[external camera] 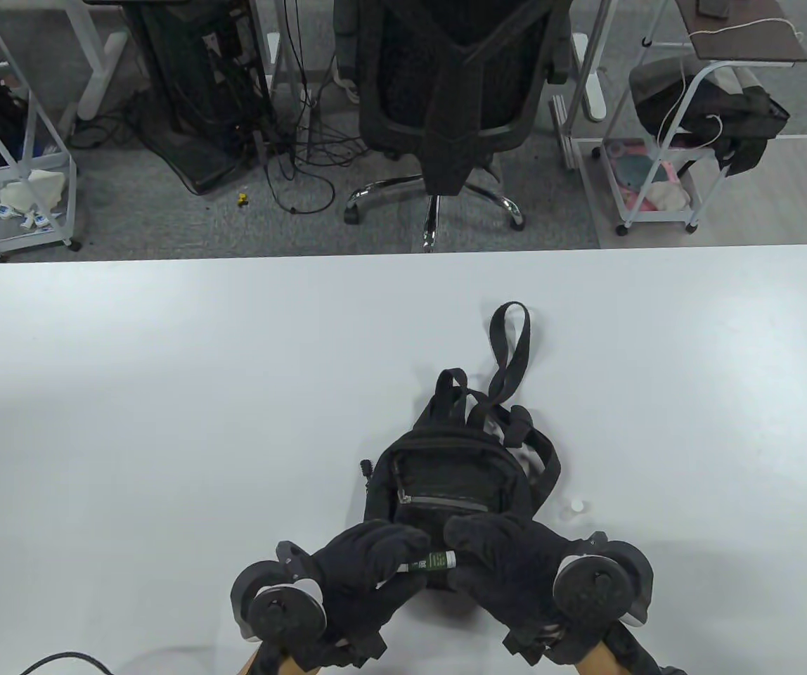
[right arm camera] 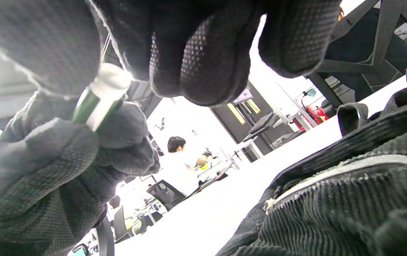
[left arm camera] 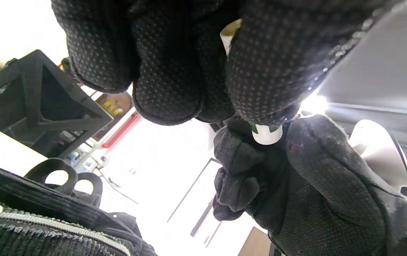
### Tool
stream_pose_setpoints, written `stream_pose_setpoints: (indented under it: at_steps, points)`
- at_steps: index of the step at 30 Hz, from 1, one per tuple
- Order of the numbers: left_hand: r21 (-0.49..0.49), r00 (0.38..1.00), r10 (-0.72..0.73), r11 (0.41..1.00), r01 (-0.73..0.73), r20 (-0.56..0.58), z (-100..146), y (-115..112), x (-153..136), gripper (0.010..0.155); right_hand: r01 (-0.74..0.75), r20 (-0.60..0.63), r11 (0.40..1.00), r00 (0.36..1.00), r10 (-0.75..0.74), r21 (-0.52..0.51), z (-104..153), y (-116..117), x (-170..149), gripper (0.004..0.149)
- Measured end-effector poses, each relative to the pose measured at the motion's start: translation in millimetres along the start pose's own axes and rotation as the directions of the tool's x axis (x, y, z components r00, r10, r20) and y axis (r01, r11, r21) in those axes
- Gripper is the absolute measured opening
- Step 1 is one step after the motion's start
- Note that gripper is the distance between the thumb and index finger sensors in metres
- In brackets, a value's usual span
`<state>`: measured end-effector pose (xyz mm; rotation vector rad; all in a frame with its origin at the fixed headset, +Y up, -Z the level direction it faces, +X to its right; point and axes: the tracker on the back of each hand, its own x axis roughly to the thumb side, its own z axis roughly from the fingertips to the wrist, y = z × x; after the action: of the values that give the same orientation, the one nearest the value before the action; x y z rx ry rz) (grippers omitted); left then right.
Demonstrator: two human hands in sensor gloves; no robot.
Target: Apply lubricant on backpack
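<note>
A small black backpack [external camera: 456, 478] lies on the white table [external camera: 164, 394], its silver front zipper [external camera: 442, 500] shut. Both gloved hands hover over its near end. My left hand [external camera: 375, 562] and right hand [external camera: 495, 555] together hold a small green and white lubricant tube [external camera: 431, 562] between them, lying sideways. In the right wrist view the tube [right arm camera: 98, 96] runs from my right fingers into the left hand, above the zipper [right arm camera: 338, 170]. In the left wrist view the tube's white end [left arm camera: 267, 134] sits against the right glove. A small white cap [external camera: 577, 505] lies on the table right of the bag.
A black office chair [external camera: 456, 105] stands beyond the table's far edge, with white carts [external camera: 17, 176] on the left and the right [external camera: 663, 169]. The backpack's strap loop [external camera: 510, 341] stretches toward the far edge.
</note>
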<state>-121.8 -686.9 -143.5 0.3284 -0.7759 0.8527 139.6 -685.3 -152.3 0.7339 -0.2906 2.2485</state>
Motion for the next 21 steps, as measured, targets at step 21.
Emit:
stream_pose_setpoints:
  at_steps: [21]
  points:
    - [0.006, 1.0, -0.001, 1.0, 0.001, 0.008, 0.5, 1.1, 2.7, 0.054, -0.014, 0.0, 1.0, 1.0, 0.014, 0.012, 1.1, 0.0, -0.7, 0.051]
